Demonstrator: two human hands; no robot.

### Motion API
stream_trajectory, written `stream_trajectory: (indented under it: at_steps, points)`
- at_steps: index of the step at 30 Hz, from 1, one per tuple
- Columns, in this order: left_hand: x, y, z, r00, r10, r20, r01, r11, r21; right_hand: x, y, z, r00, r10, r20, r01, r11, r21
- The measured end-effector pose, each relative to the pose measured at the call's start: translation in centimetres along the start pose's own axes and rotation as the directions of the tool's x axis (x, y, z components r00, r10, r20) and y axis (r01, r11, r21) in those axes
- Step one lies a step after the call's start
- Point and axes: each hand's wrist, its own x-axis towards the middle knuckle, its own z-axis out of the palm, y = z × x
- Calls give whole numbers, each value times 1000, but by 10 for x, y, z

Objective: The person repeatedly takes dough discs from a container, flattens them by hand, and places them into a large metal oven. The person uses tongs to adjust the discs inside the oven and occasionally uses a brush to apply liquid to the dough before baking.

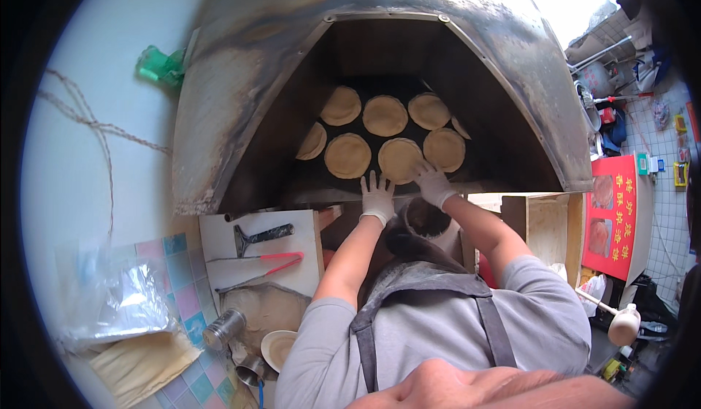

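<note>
Several round flatbreads lie on a dark baking surface (367, 183) inside a soot-stained metal oven hood (230, 69). My right hand (432, 184), in a translucent glove, has its fingertips at the lower right edge of the front flatbread (398, 157); whether they press on it or hover cannot be told. Gloved too, my left hand (378, 196) rests with fingers spread at the near rim, just below and between that bread and the front left flatbread (348, 156). Nothing is held in it. Further flatbreads, such as the middle one (385, 115), lie behind, some partly hidden by the hood's sides.
On a white board (257, 220) at left lie red-handled tongs (282, 257) and a black-handled scraper (268, 235). Below are a metal canister (224, 328) and a bowl (278, 349). A cylindrical container (427, 217) stands under the rim; a wooden box (547, 228) is at right.
</note>
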Motion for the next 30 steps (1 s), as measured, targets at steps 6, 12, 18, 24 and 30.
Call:
stream_trajectory:
  at_steps: [6, 12, 18, 24, 30]
  points:
    - [-112, -41, -13, 905, -245, -347, 170, 958, -232, 34, -21, -47, 894, 251, 371, -224, 968, -115]
    - [-348, -99, 38, 449, -699, -557, 350, 711, -610, 46, -227, -103, 799, -341, -495, 547, 754, 363]
    - [-526, -52, 108, 60, -972, -225, 542, 221, -811, 0, -513, -88, 676, -659, -330, 546, 147, 825]
    - [-564, -2, 139, 121, -983, -141, 520, 184, -834, -18, -659, -75, 894, -388, -224, 358, 320, 877]
    - [-576, -4, 137, 125, -983, -134, 555, 181, -812, -17, -536, -142, 757, -518, -398, 519, 106, 848]
